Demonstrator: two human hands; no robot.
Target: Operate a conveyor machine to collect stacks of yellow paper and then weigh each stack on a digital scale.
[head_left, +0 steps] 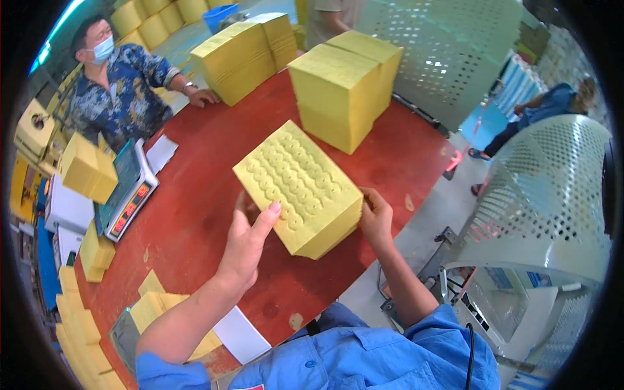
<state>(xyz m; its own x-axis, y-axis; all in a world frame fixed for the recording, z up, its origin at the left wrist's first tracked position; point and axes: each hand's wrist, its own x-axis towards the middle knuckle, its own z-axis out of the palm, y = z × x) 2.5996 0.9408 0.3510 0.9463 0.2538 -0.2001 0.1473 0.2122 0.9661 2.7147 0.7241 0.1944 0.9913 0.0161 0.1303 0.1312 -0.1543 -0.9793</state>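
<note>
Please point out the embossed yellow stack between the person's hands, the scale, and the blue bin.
Yellow stack [298, 188]: head view, middle of its embossed top face.
Scale [127, 182]: head view, bare part of its platform.
Blue bin [220, 19]: head view, its outer side.

From my head, the left fisheye camera looks down over my blue shirt [338, 361], facing the red tabletop [195, 195] closely.
</note>
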